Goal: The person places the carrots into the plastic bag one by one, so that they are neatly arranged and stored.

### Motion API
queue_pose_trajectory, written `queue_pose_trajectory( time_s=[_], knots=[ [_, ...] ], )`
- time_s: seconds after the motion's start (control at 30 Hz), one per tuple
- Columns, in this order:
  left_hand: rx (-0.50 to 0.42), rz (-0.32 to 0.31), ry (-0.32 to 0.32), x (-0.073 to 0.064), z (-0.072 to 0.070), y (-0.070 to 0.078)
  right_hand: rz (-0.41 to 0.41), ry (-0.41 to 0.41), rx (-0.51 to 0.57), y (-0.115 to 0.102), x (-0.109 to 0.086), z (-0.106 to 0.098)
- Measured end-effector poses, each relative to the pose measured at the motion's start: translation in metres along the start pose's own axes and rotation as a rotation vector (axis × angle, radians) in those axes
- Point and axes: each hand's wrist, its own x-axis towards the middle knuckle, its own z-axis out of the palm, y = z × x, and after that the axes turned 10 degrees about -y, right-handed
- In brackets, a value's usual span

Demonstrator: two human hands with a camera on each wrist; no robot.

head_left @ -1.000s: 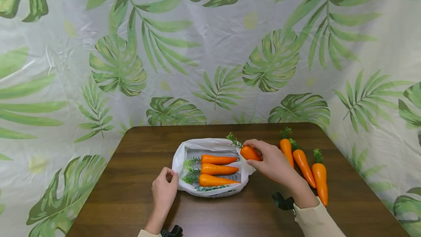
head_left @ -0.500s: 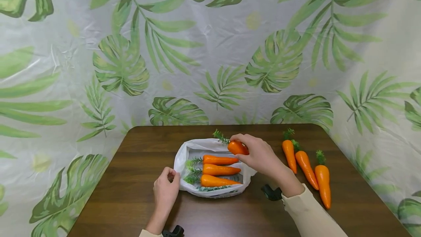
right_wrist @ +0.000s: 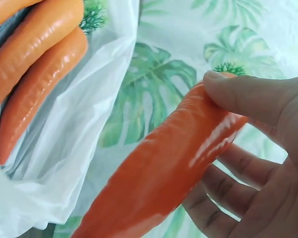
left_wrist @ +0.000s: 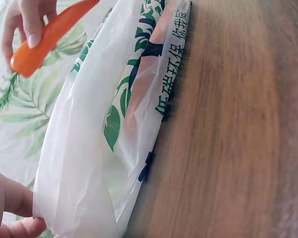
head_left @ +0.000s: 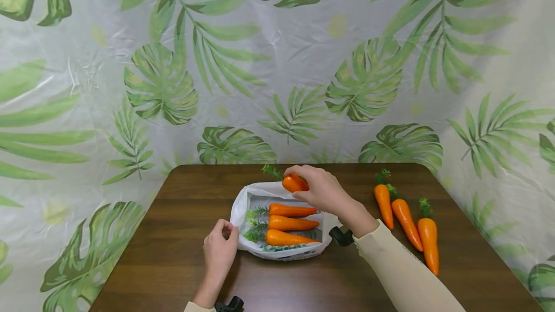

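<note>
My right hand point(head_left: 318, 188) grips an orange carrot point(right_wrist: 164, 158) near its leafy top, thumb on one side and fingers curled on the other. It is held above the far rim of a white plastic bag point(head_left: 243, 206). Three carrots point(head_left: 292, 223) lie side by side in the open bag, green tops to the left. My left hand point(head_left: 220, 247) pinches the bag's left rim between thumb and fingers. In the left wrist view the bag's side shows green leaf print and green lettering, with the thumb and a fingertip point(left_wrist: 25, 228) at its edge.
Three more carrots point(head_left: 406, 224) lie on the right part of the brown wooden table point(head_left: 182, 215), tops pointing away. Behind the table hangs a leaf-patterned sheet point(head_left: 299, 66). A black wrist strap point(head_left: 341, 236) sits at the right sleeve.
My right hand has moved left and away from me with the carrot, from the bag's right side to over its far rim. My left hand keeps its hold on the bag.
</note>
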Motion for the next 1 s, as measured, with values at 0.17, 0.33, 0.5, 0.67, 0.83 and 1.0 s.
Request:
queue_pose_trajectory(
  time_s=[0.17, 0.33, 0.5, 0.67, 0.83, 1.0],
  knots=[
    [-0.001, 0.012, -0.001, -0.001, 0.002, 0.001, -0.016, -0.037, -0.032, 0.0, 0.016, 0.005],
    [0.002, 0.019, -0.002, -0.001, 0.003, 0.001, -0.028, -0.068, -0.026, 0.002, 0.029, 0.013],
    [0.001, 0.019, -0.002, -0.002, 0.003, 0.002, -0.033, -0.093, -0.022, 0.005, 0.04, 0.023],
    [0.001, 0.011, -0.006, -0.002, 0.003, 0.002, -0.03, -0.151, -0.016, 0.013, 0.051, 0.035],
    [0.004, 0.004, 0.005, -0.002, 0.002, 0.001, -0.057, -0.221, 0.004, 0.022, 0.062, 0.049],
    [0.002, 0.005, 0.006, -0.001, 0.001, -0.001, -0.064, -0.283, 0.028, 0.025, 0.068, 0.057]
  ],
)
